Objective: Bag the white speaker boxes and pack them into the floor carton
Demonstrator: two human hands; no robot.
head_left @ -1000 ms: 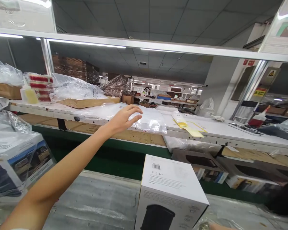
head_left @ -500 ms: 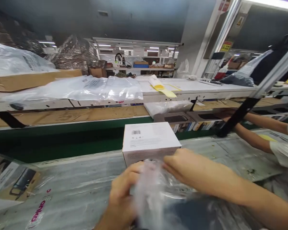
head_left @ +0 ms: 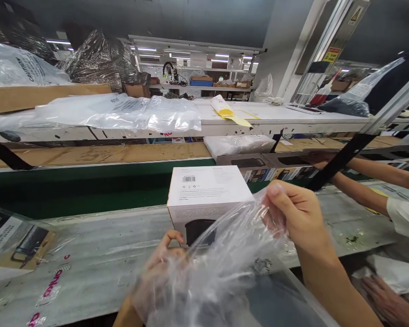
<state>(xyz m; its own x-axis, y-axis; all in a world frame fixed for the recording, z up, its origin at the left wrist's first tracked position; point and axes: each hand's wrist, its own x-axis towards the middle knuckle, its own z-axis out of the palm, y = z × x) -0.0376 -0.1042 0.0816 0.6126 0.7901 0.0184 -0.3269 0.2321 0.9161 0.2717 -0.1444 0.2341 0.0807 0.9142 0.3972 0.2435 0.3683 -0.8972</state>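
Both my hands hold a clear plastic bag (head_left: 221,268) in front of a white product box (head_left: 207,193) that stands on the plastic-covered worktop (head_left: 98,259). My right hand (head_left: 298,215) pinches the bag's upper edge at the box's right corner. My left hand (head_left: 160,270) grips the bag's lower left part, seen partly through the film, fingers curled. The box shows a barcode on top and a dark picture on its front.
A stack of clear bags (head_left: 122,113) and yellow papers (head_left: 230,113) lie on the white shelf behind. More boxes (head_left: 259,168) sit on the green conveyor. Another person's arms (head_left: 371,190) reach in from the right. A bagged box (head_left: 13,240) lies at left.
My left hand came back from the shelf with a bag. Since half a second ago both hands have pulled apart, my right hand rising, and the bag is spread wider in front of the box.
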